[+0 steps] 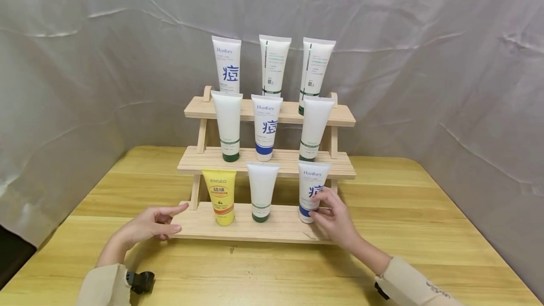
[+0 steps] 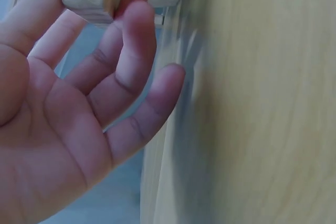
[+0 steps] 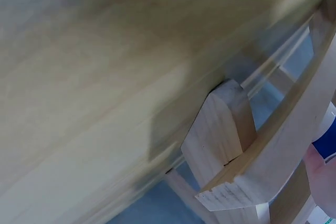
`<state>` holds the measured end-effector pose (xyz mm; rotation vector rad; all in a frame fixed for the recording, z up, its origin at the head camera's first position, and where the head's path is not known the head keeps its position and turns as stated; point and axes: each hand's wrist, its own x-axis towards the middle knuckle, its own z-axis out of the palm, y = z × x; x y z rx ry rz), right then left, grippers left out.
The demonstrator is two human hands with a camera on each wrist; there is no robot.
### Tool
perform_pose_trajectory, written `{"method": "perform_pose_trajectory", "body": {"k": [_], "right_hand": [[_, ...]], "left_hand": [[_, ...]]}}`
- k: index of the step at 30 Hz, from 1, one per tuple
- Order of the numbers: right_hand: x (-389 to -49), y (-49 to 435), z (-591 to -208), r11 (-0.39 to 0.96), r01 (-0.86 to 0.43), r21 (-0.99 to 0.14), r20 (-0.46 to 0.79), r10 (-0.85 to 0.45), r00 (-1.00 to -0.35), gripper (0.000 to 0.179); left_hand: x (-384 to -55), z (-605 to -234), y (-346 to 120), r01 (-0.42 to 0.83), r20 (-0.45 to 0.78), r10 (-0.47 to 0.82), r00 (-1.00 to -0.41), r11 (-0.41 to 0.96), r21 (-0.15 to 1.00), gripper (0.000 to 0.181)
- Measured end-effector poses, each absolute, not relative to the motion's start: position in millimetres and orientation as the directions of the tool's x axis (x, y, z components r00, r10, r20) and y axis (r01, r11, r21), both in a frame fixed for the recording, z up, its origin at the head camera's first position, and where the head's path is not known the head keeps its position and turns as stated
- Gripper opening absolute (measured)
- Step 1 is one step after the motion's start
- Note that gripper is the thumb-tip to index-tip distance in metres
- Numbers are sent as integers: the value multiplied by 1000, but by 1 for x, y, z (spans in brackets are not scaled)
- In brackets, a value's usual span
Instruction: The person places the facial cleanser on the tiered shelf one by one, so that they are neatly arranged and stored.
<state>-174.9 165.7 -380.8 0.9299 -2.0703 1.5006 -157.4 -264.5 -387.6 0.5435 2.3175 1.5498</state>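
Observation:
A three-tier wooden display stand [image 1: 280,236] stands on the table, bearing several tubes. My left hand [image 1: 148,225] grips the left end of the lowest shelf, thumb towards the front edge and index finger farther back; in the left wrist view its fingertips [image 2: 137,17] meet the shelf's wooden corner. At the right of that shelf, my right hand [image 1: 335,216] holds a white Hankey tube [image 1: 313,178] with a blue band, standing cap down. A plain white tube [image 1: 262,190] with a green cap and a yellow ENSEO tube [image 1: 222,197] stand along the same shelf.
On the middle shelf [image 1: 197,160] a blue-banded tube [image 1: 267,126] stands between two white tubes. The top shelf [image 1: 197,107] bears a Hankey tube [image 1: 227,65] and two green-striped tubes. Grey cloth [image 1: 170,60] hangs behind the wooden table [image 1: 255,277].

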Motion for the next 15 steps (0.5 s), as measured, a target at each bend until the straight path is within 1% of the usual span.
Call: {"method": "perform_pose_trajectory", "body": {"k": [4,7,10,12,15], "right_hand": [[-168,162,-373,181,-736,-653,690,-260,-676,33],[-167,164,-374,180,-734,-655,688,-257,-678,32],[-170,170,-383,183,-724,-665,677,-260,-688,32],[-169,172,-385,197,-720,-665,671,-267,-692,33],[-165,174,-385,224,-718,-659,665,-274,-695,32]], "left_hand": [[-157,-388,-263,190,-1,454,-891,375,907,60],[-158,-388,-263,215,23,433,-901,399,892,58],[-157,-386,-260,235,47,402,-914,432,871,57],[-156,-384,-257,242,66,362,-930,465,852,56],[-152,-380,-252,242,123,249,-961,530,813,55]]}}
